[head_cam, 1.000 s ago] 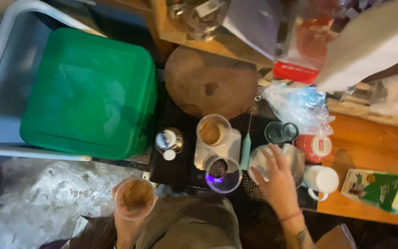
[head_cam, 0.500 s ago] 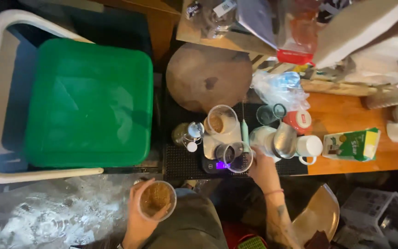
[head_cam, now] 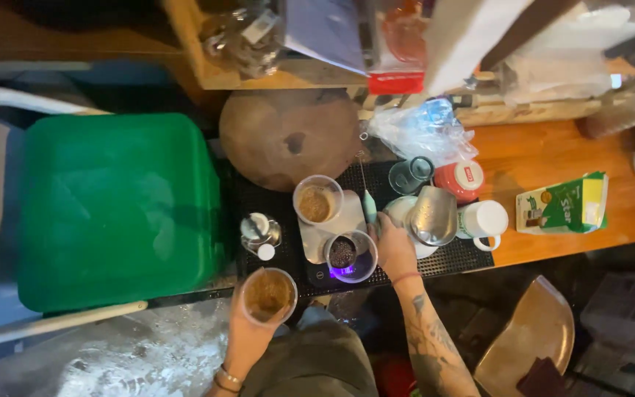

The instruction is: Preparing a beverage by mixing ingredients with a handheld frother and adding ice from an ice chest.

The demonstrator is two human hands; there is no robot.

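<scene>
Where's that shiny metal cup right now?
In the head view, the metal cup stands tilted right of centre on the black mat, just beyond the right hand, with a white mug to its right.

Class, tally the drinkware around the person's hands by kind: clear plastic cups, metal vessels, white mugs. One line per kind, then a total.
Clear plastic cups: 3
Metal vessels, the steel pitcher and the small shaker: 2
White mugs: 1
Total: 6

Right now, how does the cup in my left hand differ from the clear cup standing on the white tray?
The held cup is lifted off the mat in the left hand; the tray cup stands untouched. The held cup looks fuller of brown drink; the tray cup shows less. Both are clear, round and open-topped.
</scene>
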